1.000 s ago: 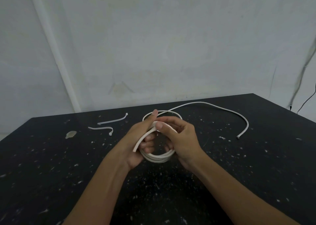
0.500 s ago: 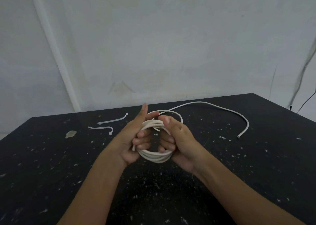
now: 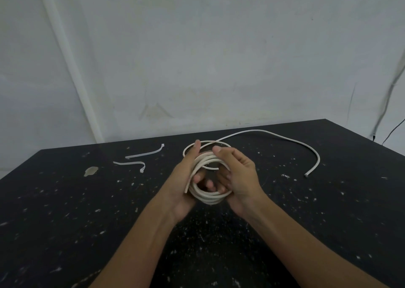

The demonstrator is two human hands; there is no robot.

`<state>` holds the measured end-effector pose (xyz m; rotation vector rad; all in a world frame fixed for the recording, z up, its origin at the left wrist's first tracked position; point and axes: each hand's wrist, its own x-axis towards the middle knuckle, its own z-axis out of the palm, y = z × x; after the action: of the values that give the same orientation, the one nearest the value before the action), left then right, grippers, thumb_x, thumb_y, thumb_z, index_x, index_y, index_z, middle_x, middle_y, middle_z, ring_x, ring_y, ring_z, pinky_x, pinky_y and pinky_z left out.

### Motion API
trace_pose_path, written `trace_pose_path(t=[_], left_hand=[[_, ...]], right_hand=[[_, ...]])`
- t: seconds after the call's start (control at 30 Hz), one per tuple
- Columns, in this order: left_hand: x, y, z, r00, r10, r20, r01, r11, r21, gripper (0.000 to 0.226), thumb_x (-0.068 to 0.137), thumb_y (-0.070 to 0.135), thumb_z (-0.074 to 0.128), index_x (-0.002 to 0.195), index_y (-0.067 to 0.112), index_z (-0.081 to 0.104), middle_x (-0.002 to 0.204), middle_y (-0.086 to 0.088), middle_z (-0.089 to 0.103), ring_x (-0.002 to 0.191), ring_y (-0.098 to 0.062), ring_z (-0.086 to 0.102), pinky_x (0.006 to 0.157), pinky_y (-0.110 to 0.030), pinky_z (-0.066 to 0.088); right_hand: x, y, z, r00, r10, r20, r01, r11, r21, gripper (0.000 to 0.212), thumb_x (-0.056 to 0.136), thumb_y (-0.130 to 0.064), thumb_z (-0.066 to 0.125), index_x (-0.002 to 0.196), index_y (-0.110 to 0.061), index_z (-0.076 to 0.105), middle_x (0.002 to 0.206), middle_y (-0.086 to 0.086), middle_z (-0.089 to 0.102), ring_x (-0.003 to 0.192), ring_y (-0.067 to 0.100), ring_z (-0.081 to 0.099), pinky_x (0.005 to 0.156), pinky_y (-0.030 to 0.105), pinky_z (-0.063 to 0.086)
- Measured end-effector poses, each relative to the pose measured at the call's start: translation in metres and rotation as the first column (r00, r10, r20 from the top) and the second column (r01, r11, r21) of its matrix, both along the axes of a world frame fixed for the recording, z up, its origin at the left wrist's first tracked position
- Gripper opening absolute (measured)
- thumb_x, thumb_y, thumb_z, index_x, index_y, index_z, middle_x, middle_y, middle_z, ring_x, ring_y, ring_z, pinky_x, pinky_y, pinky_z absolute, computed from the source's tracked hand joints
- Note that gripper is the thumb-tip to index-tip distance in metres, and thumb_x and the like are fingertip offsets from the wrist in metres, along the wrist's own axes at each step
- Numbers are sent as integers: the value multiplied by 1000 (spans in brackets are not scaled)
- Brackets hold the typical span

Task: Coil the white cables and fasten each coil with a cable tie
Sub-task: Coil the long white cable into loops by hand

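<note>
A white cable coil [image 3: 208, 196] of several loops is held upright above the black table [image 3: 65, 211]. My left hand [image 3: 186, 178] grips its left side, fingers through the loops, and a short cable end sticks down by the palm. My right hand [image 3: 238, 178] clasps the coil's right side, fingers curled inside. The loose tail of the white cable [image 3: 285, 137] runs from the coil across the table to the far right and ends at its tip [image 3: 306, 175]. Two white cable ties [image 3: 145, 153] [image 3: 131, 164] lie on the table to the left.
A pale stain [image 3: 91, 171] marks the table at the left. White specks cover the black surface. A grey wall stands right behind the table's far edge, and dark wires [image 3: 392, 132] hang at the right.
Both hands shifted their hold on the coil. The right hand has opened a little and moved to the coil's right side, showing the loops more fully. The tail on the table lies as before.
</note>
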<state>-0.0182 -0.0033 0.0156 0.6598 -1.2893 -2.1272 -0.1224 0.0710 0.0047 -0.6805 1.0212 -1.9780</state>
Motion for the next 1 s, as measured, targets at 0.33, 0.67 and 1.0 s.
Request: trace_pose_path(t=[0.33, 0.67, 1.0], left_hand=[[6, -13, 4, 954, 292, 71, -282, 952, -123, 45, 98, 58, 55, 105, 17, 73, 40, 2, 33, 27, -8, 27, 33, -16, 24], [-5, -5, -3, 950, 275, 146, -218, 923, -316, 56, 97, 65, 50, 108, 14, 68, 47, 3, 46, 39, -10, 40, 37, -22, 33], [-11, 12, -5, 913, 400, -85, -364, 890, 273, 52, 95, 67, 51, 75, 20, 60, 37, 4, 43, 28, -10, 40, 36, -18, 36]], right_hand=[[-9, -3, -7, 855, 139, -499, -102, 990, 100, 27, 98, -33, 70, 102, -8, 79, 61, 18, 62, 46, 19, 59, 50, 27, 51], [-6, -4, -13, 858, -57, -511, 63, 998, -6, 14, 93, -15, 78, 105, -8, 80, 63, 1, 71, 37, 8, 52, 36, 20, 42], [-3, -6, -15, 911, -162, -378, 159, 987, -39, 10, 89, -18, 82, 98, -13, 83, 74, 8, 76, 44, 14, 57, 42, 25, 49]])
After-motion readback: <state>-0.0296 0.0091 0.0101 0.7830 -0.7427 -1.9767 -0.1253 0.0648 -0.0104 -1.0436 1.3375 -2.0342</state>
